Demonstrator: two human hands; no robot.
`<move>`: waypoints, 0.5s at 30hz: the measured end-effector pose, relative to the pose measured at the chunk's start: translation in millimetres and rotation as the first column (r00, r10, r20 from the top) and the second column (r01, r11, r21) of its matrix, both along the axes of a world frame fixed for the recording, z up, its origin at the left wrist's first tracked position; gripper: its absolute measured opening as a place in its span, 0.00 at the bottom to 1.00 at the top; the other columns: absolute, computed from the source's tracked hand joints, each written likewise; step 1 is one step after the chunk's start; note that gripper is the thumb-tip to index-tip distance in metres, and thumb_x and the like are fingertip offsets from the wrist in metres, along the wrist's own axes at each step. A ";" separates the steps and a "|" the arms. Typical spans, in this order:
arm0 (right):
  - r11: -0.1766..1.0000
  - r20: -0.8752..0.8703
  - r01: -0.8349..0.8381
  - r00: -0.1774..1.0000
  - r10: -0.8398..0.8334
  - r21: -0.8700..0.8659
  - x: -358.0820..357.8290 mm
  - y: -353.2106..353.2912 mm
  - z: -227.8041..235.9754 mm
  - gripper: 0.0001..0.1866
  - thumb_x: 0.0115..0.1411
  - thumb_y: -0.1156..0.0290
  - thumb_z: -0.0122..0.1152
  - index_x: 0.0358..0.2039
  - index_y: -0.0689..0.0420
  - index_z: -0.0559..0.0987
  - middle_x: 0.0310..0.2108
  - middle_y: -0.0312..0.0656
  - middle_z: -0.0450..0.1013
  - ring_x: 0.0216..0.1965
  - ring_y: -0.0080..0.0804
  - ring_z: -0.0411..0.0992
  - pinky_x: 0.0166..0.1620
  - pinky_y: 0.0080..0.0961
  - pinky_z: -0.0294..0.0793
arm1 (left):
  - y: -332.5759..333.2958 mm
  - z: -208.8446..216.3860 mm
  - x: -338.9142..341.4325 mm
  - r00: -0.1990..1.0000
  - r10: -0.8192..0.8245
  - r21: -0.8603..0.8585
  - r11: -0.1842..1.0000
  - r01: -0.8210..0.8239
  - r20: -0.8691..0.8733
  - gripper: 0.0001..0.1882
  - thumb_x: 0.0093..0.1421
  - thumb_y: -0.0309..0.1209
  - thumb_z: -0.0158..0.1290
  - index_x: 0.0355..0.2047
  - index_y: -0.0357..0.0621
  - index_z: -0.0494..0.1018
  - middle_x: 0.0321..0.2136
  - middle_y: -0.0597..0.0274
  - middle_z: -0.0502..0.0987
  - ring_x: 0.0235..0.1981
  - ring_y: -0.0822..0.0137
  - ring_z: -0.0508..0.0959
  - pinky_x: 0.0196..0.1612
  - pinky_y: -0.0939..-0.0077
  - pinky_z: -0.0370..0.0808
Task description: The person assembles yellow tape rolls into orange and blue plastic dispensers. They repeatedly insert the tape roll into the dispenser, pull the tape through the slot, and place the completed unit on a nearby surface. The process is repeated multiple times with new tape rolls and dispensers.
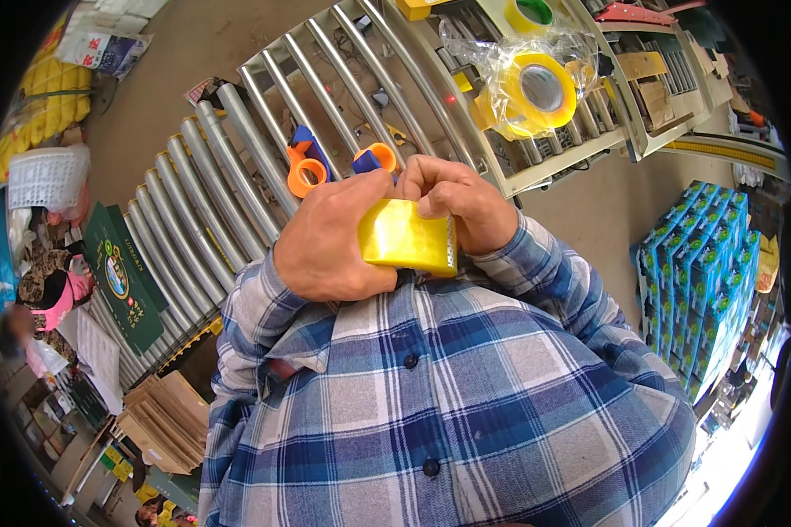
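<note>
A roll of yellow packing tape [404,239] is held in front of my chest. My left hand [330,237] wraps around its left side, thumb on top. My right hand [466,200] is closed at its upper right edge, with thumb and curled fingers pinching at the tape; whether a tape end lies between them I cannot make out. Just beyond my hands, a tape dispenser with orange and blue parts [306,176] rests on the conveyor rollers, partly hidden by my fingers. Another orange and blue piece [376,159] shows beside it.
Metal conveyor rollers [204,162] curve from lower left to far right. More yellow tape rolls [536,92] in clear plastic film lie on the conveyor frame. Blue and green cartons [699,272] are stacked at right. Flat cardboard [163,426] and a dark green box [123,277] stand at left.
</note>
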State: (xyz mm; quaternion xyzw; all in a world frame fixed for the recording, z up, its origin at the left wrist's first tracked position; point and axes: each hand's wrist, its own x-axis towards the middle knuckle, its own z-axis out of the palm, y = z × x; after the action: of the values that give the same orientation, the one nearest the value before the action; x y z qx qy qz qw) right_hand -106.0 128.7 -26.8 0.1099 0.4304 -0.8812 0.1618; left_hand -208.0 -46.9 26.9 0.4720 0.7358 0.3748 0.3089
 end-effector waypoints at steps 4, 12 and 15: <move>0.946 -0.197 0.201 0.968 -0.153 0.255 0.7 4.5 9.2 0.09 0.52 0.73 0.55 0.34 0.60 0.76 0.29 0.36 0.69 0.34 0.24 0.68 0.41 0.20 0.67 | -2.7 3.9 -5.9 0.995 0.035 -0.008 0.999 -0.034 0.093 0.24 0.34 0.32 0.61 0.33 0.38 0.67 0.26 0.52 0.72 0.28 0.50 0.76 0.33 0.64 0.72; 0.700 -0.581 0.199 0.729 0.362 0.686 -22.0 34.8 36.8 0.07 0.57 0.77 0.62 0.37 0.58 0.79 0.35 0.44 0.73 0.40 0.40 0.75 0.43 0.31 0.75 | -4.6 -8.0 -14.3 0.998 0.021 0.071 0.997 -0.026 0.061 0.28 0.31 0.36 0.62 0.35 0.40 0.68 0.25 0.58 0.72 0.25 0.60 0.75 0.32 0.73 0.71; 0.688 -0.588 0.177 0.688 0.425 0.704 -33.0 36.2 33.1 0.07 0.57 0.77 0.62 0.37 0.58 0.78 0.35 0.45 0.72 0.39 0.41 0.74 0.42 0.29 0.75 | -5.5 -13.2 -23.0 0.993 -0.020 0.064 0.998 0.012 0.114 0.27 0.32 0.34 0.61 0.35 0.39 0.68 0.26 0.56 0.72 0.27 0.58 0.75 0.33 0.70 0.72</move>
State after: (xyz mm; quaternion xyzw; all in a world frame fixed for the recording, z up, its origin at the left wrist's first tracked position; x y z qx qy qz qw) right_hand -138.9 164.9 6.3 -0.2197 0.7713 -0.5973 -0.0092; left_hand -231.0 -52.4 13.7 0.4651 0.7007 0.4220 0.3386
